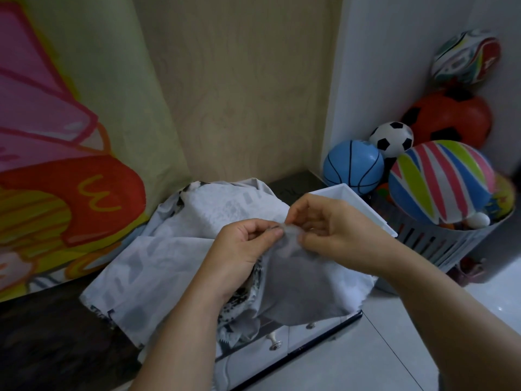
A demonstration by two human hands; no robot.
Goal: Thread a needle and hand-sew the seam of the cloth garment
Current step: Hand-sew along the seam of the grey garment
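A pale grey printed cloth garment lies spread over a dark cabinet top and hangs over its front edge. My left hand pinches a raised fold of the cloth between thumb and fingers. My right hand pinches the same fold just to the right, its fingertips almost touching the left hand's. The lifted cloth drapes down below both hands. A needle and thread cannot be made out in the blur between the fingers.
The dark cabinet top has drawers with metal knobs below. A white box stands behind my right hand. A slatted basket full of several balls sits at the right. A colourful printed curtain hangs at the left.
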